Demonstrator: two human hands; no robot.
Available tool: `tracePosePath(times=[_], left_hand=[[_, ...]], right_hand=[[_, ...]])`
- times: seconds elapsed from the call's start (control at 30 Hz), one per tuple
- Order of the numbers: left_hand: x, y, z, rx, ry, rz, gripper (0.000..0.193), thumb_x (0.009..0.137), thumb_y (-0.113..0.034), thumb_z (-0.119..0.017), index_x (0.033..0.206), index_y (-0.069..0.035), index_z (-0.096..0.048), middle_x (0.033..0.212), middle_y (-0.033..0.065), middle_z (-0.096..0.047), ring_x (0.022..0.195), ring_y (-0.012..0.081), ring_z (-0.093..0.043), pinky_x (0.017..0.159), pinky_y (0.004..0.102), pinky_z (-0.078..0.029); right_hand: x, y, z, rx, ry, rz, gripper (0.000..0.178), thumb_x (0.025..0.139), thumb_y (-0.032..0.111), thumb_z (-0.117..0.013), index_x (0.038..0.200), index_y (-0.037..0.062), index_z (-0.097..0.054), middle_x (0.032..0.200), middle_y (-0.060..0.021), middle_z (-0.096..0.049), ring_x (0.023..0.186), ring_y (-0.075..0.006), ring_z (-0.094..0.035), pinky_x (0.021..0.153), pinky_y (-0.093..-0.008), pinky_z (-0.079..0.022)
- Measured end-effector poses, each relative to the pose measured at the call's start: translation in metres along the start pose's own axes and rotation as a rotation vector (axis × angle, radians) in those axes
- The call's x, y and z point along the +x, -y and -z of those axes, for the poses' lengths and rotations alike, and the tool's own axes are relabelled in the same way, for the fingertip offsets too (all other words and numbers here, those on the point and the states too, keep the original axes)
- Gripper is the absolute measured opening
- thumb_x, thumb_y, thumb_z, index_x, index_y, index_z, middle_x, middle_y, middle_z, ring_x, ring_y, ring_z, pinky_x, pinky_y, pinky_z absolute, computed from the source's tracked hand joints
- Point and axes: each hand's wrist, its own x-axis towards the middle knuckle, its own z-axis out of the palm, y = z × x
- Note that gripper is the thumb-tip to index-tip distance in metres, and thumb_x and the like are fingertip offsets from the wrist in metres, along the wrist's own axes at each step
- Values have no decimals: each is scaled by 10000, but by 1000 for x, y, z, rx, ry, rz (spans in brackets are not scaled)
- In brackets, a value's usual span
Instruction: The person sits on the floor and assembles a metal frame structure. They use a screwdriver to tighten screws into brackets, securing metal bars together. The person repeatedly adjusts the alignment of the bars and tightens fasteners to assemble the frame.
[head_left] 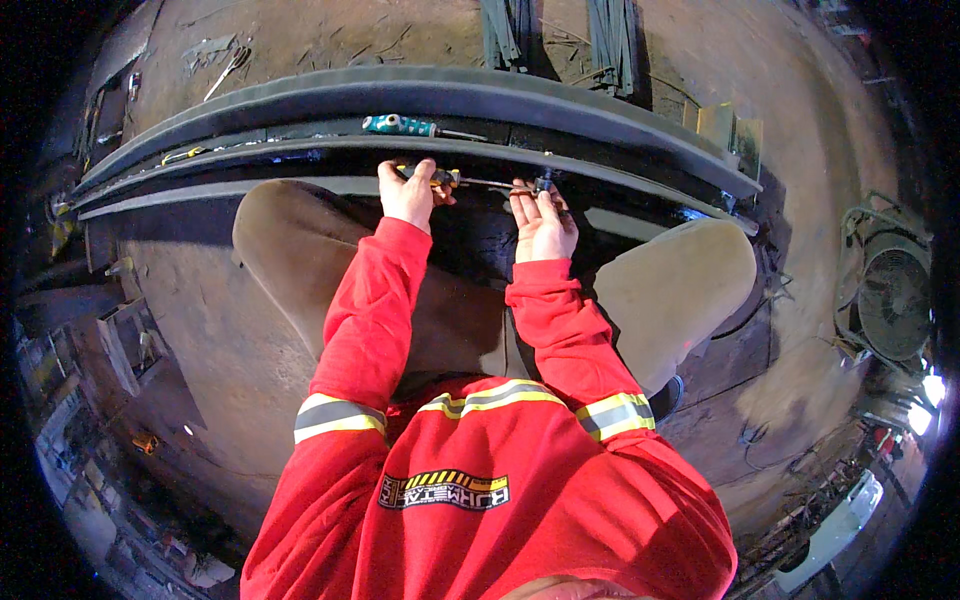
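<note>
My left hand [408, 195] is closed round the yellow-and-black handle of a screwdriver [445, 178], whose thin shaft points right. The shaft reaches across to my right hand [545, 232], whose fingers grip a small dark part [545, 182]; its exact kind is too small to tell. The screwdriver's tip is at or beside that part, but I cannot tell whether it sits in it. Just beyond my hands, a second screwdriver [400, 125] with a teal-and-white handle lies along the long dark metal beam [330, 92].
A yellow-handled tool [182, 156] rests on the beam's left part. Long metal strips [612, 45], a plier-like tool [232, 72] and an angled metal piece [735, 135] lie on the floor beyond. A round fan [893, 293] stands at the right.
</note>
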Motion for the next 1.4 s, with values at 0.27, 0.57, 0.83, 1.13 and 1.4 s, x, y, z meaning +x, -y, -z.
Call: tracePosePath(times=[0.27,0.57,0.83,1.13,1.4], left_hand=[[-1,1,-4,-27,-12,-10,300,849,-45,-580,1032,-28,-343,841,150,-558,611,240,-613,438,347,-524],[-4,-2,-5,-39,-15,-7,316,844,-40,-583,1049,-29,-342,853,149,-559,620,256,-622,450,361,-530],[-2,5,0,-124,0,-39,329,833,-31,-583,1033,-45,-322,741,152,-565,499,207,-583,410,338,-517],[-12,1,-6,-137,68,76,314,836,-44,-604,1029,-57,-356,835,142,-580,607,238,-637,511,354,-565],[-18,-6,-2,-83,46,157,176,846,-88,-590,972,-31,-481,888,142,-618,690,249,-659,547,340,-561]], right_hand=[[4,-3,6,38,16,2,113,897,-23,-487,990,16,-538,961,-130,-618,912,-316,-645,841,-430,-544],[6,-3,6,82,22,-3,95,882,-27,-513,959,11,-554,960,-133,-617,891,-312,-650,823,-437,-552],[4,-2,5,52,26,-27,131,881,-20,-520,1006,4,-553,955,-144,-628,895,-293,-650,821,-413,-553],[3,-2,3,8,8,-3,126,905,22,-501,1019,3,-552,978,-160,-633,899,-280,-649,828,-388,-543],[1,-2,-1,60,5,-18,128,906,31,-502,1021,2,-549,982,-181,-631,886,-277,-649,824,-390,-542]])
